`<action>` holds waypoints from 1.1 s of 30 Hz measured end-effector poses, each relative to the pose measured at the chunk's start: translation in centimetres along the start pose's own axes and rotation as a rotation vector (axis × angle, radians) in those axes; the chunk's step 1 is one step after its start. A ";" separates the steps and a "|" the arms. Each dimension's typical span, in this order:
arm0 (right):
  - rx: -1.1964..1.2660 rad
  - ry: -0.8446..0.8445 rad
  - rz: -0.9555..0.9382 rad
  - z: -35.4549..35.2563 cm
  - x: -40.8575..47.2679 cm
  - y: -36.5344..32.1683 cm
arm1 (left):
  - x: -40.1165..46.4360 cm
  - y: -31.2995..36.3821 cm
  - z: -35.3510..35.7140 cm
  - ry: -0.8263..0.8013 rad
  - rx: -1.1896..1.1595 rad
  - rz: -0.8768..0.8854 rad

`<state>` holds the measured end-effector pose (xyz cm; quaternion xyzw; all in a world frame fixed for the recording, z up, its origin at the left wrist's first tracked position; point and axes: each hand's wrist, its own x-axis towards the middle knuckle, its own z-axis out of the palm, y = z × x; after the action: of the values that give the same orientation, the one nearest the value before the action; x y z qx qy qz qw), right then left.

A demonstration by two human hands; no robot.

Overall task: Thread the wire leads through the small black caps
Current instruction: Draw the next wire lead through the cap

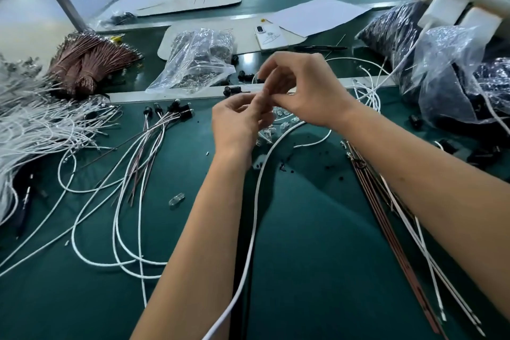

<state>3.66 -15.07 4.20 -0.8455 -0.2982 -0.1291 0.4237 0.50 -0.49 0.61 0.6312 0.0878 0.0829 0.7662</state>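
My left hand [242,119] and right hand [298,85] meet fingertip to fingertip above the worktop [303,229], both pinching something small; a cap I cannot see. The white wire lead [255,201] runs toward me.

Bare bench [317,229] between forearms gives passage. Left: looped white leads [116,201]. Right: straight wire bundle [392,229]. Beyond: plastic bag [193,63], black caps [176,107].
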 end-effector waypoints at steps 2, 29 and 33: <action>0.009 -0.019 0.047 -0.4 -0.3 0.3 | 0.0 0.1 0.0 0.037 -0.019 -0.011; -0.889 -0.653 0.705 -4.7 -3.5 -1.6 | -1.3 0.7 0.8 0.067 0.023 -0.020; -0.872 -0.553 0.672 -4.1 -4.0 -1.3 | -1.5 0.5 1.1 0.028 0.048 -0.017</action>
<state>-0.11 -19.33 5.65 -0.9908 -0.0339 0.1255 -0.0367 -0.72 -1.77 1.39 0.6474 0.1057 0.0833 0.7502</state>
